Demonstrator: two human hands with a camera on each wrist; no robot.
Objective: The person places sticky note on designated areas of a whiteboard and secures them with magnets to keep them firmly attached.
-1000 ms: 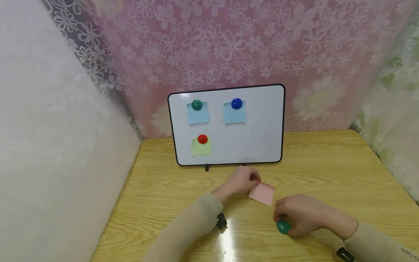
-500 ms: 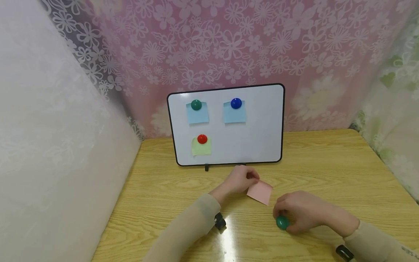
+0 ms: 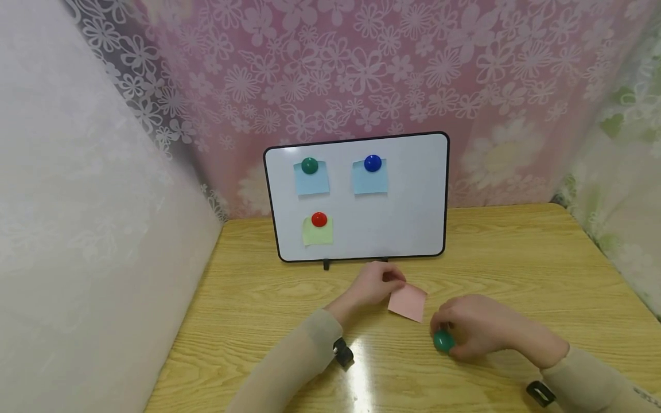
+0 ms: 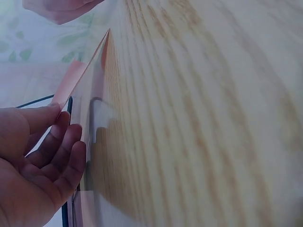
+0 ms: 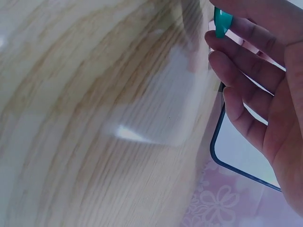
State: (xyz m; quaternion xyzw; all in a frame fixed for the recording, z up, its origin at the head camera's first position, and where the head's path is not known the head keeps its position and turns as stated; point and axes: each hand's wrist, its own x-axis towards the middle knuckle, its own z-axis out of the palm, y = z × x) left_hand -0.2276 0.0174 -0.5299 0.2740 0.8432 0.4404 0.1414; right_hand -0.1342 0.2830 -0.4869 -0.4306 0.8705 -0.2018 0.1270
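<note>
— What are the hands doing down there, in the lower middle of the head view?

— The left hand (image 3: 374,285) pinches the near-left corner of a pink sticky note (image 3: 408,302) between thumb and fingers. In the left wrist view the pink sticky note (image 4: 80,71) shows edge-on, lifted off the wooden table (image 3: 516,258) at that side, with the left hand (image 4: 35,161) at the lower left of the frame, fingers (image 4: 66,146) loosely bent beneath the paper.

— And the other one?

— The right hand (image 3: 477,332) sits right of the note, lower right of centre, fingers curled round a green magnet (image 3: 443,341). The right wrist view shows only a sliver of the green magnet (image 5: 222,22) at the top edge, held between the fingertips (image 5: 236,56). The magnet is just beside the note's lower right edge; whether they touch, I can't tell.

— What's behind them?

— A whiteboard (image 3: 408,195) stands upright at the centre of the frame, just beyond the left hand. Upper left on it, a green board magnet (image 3: 309,165) pins a blue note (image 3: 312,180); right of that, a blue magnet (image 3: 372,163) pins a second blue note (image 3: 370,180). Lower left, a red magnet (image 3: 319,219) holds a yellow note (image 3: 317,234). A pink floral curtain (image 3: 361,69) fills the top of the frame.
</note>
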